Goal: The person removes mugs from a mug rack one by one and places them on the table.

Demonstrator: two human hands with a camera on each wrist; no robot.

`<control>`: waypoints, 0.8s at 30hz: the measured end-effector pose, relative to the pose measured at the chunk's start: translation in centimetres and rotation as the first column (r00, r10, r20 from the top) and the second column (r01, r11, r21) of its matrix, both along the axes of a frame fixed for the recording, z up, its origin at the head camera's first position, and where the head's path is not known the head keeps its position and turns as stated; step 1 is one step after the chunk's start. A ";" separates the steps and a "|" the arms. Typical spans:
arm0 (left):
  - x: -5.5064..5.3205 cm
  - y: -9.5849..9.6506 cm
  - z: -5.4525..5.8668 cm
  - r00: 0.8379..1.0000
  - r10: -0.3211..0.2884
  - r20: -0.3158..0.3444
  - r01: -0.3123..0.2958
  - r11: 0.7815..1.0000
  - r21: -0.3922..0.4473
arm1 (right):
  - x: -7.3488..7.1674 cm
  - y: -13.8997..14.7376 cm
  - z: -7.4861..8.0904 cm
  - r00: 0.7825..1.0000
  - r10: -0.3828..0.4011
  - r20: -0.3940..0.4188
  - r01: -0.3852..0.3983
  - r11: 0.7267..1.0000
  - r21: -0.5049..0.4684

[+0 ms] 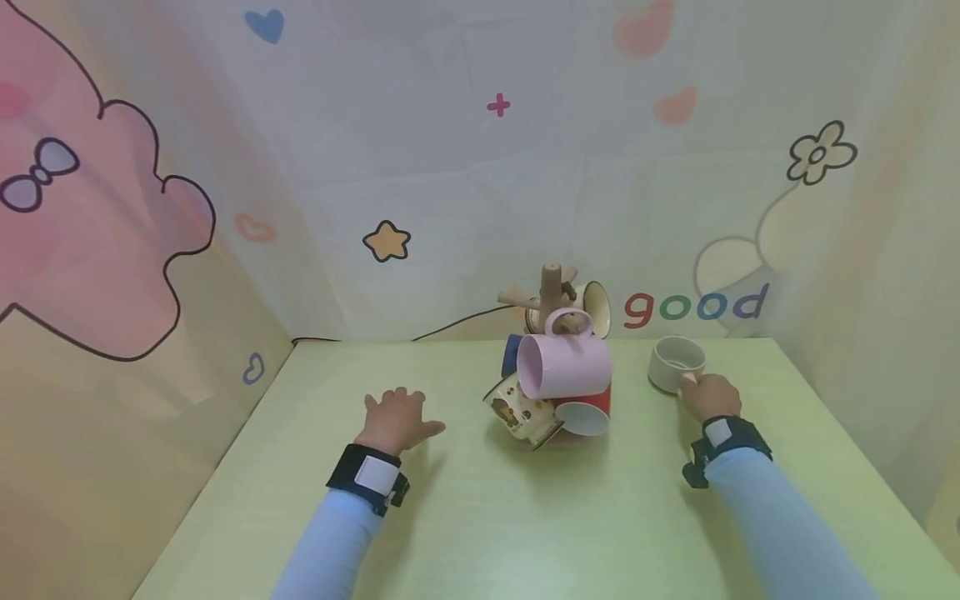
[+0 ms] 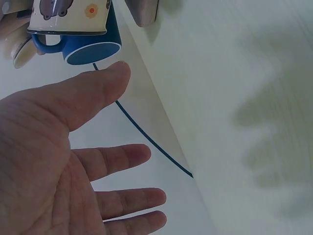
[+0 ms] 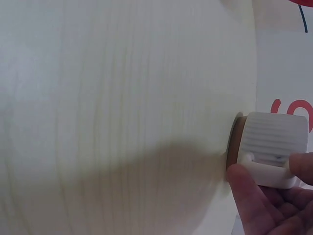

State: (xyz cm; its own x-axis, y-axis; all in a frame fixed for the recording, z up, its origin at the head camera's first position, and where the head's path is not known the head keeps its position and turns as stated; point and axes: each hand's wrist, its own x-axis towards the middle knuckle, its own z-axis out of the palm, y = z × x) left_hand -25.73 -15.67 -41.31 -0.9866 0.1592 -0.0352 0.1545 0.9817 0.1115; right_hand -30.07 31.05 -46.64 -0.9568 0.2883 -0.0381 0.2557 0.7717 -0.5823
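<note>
At the back right of the table, a small white ribbed mug (image 1: pixel 664 372) stands close to the back wall. My right hand (image 1: pixel 711 397) grips its handle, and in the right wrist view thumb and fingers pinch the handle of this mug (image 3: pixel 275 134), whose base is brown. To the left, my left hand (image 1: pixel 394 422) is held over the table with fingers spread and nothing in them. The left wrist view shows that hand's palm (image 2: pixel 44 161) and extended fingers below a blue mug (image 2: pixel 93 51).
A wooden mug tree (image 1: pixel 551 292) stands at the back centre. On and around it are a lilac mug (image 1: pixel 573 367), a patterned cream mug (image 1: pixel 517 408), a red mug (image 1: pixel 600 402), a blue mug (image 1: pixel 511 357) and another cream mug (image 1: pixel 597 310). A printed cloth (image 1: pixel 450 183) borders the table (image 1: pixel 480 533).
</note>
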 end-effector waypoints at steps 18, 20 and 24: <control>-1.3 0.0 1.2 1.000 -0.012 -0.022 0.013 0.999 0.038 | 2.0 -2.2 4.4 0.982 -0.083 -0.167 0.093 0.995 0.049; -1.6 0.2 2.0 0.999 -0.021 -0.031 0.023 0.999 0.049 | 2.3 -3.0 6.0 0.980 -0.064 -0.190 0.073 0.997 0.039; -2.2 1.0 3.7 0.997 -0.043 -0.070 0.048 0.996 0.075 | 3.3 -5.2 9.3 0.957 0.035 -0.288 -0.024 0.999 0.041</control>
State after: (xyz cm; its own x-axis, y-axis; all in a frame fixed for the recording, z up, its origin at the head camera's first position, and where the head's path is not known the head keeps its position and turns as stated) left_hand -27.95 -14.68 -37.63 -0.9780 0.2036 0.0460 0.2086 0.9625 0.1735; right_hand -26.78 25.81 -37.37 -0.9336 0.2555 0.2512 0.0572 0.7984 -0.5994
